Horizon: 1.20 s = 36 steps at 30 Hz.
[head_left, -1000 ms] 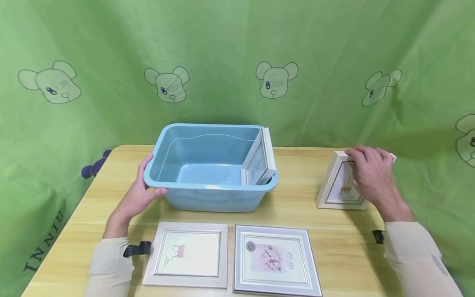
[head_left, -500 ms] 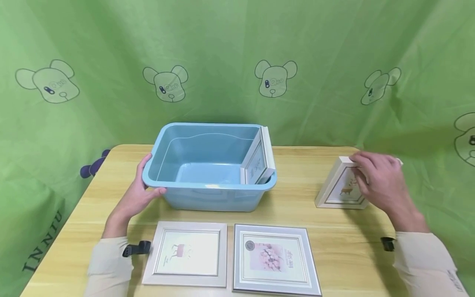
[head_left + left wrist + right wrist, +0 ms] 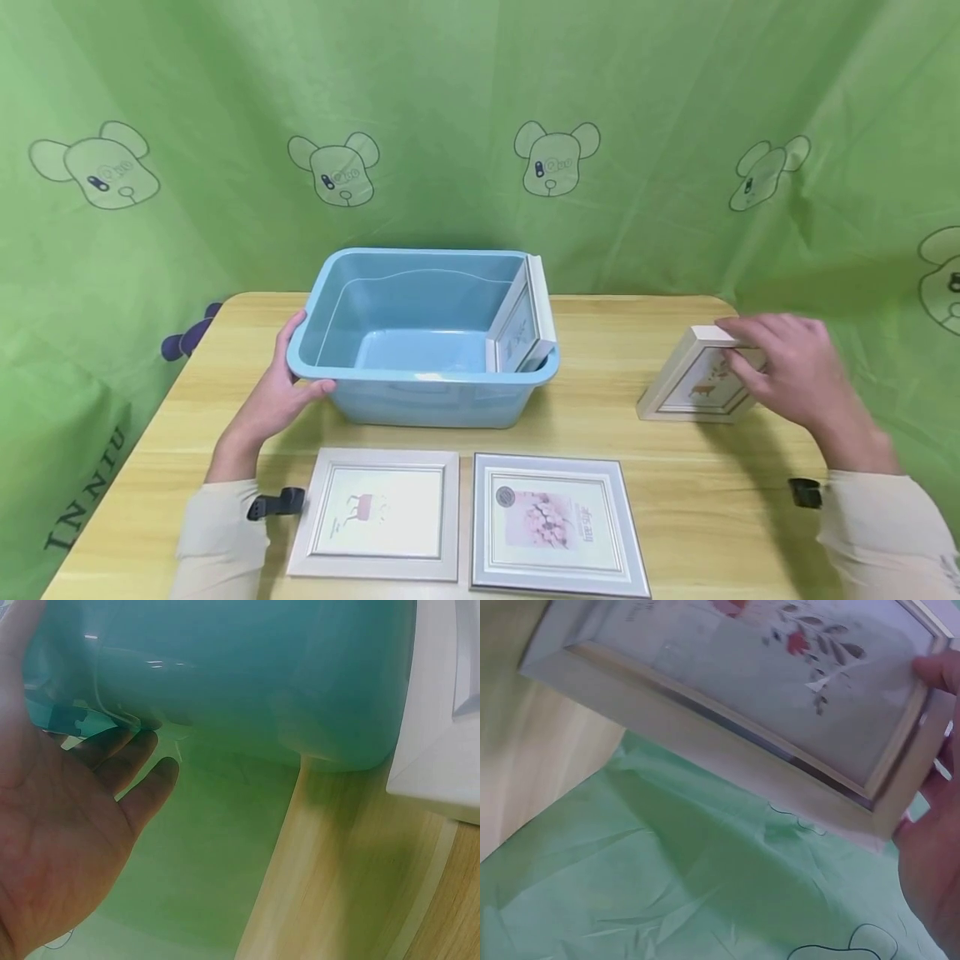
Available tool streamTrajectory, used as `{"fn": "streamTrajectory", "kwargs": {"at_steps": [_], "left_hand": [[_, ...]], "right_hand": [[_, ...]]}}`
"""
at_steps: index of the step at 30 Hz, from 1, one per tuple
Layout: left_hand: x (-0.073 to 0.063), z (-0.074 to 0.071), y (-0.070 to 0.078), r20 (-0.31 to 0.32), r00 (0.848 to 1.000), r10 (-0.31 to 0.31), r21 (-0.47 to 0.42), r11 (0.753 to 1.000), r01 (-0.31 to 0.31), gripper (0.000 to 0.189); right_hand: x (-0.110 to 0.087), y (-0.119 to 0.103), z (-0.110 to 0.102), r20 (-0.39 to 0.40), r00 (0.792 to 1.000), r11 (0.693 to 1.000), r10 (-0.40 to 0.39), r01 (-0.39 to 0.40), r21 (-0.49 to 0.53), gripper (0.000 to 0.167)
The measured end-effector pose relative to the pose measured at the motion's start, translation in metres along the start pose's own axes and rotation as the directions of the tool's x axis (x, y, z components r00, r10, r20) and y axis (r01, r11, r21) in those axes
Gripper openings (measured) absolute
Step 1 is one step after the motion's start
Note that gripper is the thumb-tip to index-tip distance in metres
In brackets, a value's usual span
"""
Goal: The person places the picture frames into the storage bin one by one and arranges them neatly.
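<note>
In the head view my left hand (image 3: 273,400) grips the left front corner of a light blue plastic basin (image 3: 427,400), thumb at the front rim. The left wrist view shows its fingers (image 3: 150,795) against the basin's outer wall. On the right, my right hand (image 3: 795,375) holds the top edge of a cream picture frame (image 3: 701,383) with a deer picture. Its lower edge stands on the table and it tilts to the right. In the right wrist view the thumb (image 3: 936,671) lies on the front of that frame. Another white picture frame (image 3: 542,308) leans inside the basin's right end.
Two picture frames lie flat at the front of the wooden table (image 3: 600,333): a white one with a deer print (image 3: 300,533) and a silver-edged one with pink flowers (image 3: 483,533). A green curtain (image 3: 442,83) with bear heads hangs behind. Something purple (image 3: 191,337) shows past the left table edge.
My right hand has moved right and lower in the head view, and the top of the cream picture frame has tilted with it. The left hand and basin have stayed put.
</note>
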<state>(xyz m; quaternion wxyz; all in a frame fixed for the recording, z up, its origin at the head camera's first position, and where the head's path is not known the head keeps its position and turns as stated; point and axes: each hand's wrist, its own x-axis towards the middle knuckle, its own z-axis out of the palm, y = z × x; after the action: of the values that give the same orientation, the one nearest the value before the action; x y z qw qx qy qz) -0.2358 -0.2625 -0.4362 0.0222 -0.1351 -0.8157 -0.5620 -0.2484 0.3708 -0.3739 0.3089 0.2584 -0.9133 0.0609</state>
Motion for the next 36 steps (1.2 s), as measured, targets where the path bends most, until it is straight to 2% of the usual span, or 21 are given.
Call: {"fn": "streamTrajectory", "kwargs": {"at_steps": [9,13,21,26,31,36], "left_hand": [[0.0,-0.001,0.0,0.006,1.0,-0.005,0.004,1.0,0.005,0.105],[0.0,0.0,0.0,0.007,1.0,-0.013,0.002,1.0,0.013,0.105],[-0.001,-0.001,0.0,0.009,1.0,-0.028,0.001,1.0,0.028,0.105],[0.0,-0.001,0.001,0.009,1.0,-0.03,0.001,1.0,0.03,0.105],[0.0,-0.001,0.002,0.011,0.999,-0.03,-0.002,1.0,0.03,0.104],[0.0,-0.001,0.001,0.011,1.0,-0.028,-0.002,1.0,0.028,0.105]], "right_hand": [[0.003,-0.002,-0.01,0.091,0.996,0.999,0.009,-0.012,0.036,0.044],[0.002,-0.002,-0.014,0.135,0.99,0.998,0.036,-0.044,0.051,0.044],[0.008,-0.004,-0.028,0.199,0.972,0.991,0.123,-0.131,0.028,0.042],[0.013,-0.008,-0.033,0.258,0.95,0.983,0.174,-0.182,0.005,0.041],[0.016,-0.015,-0.036,0.254,0.95,0.982,0.184,-0.187,-0.013,0.04],[0.021,-0.021,-0.038,0.242,0.948,0.976,0.205,-0.216,0.021,0.042]]}}
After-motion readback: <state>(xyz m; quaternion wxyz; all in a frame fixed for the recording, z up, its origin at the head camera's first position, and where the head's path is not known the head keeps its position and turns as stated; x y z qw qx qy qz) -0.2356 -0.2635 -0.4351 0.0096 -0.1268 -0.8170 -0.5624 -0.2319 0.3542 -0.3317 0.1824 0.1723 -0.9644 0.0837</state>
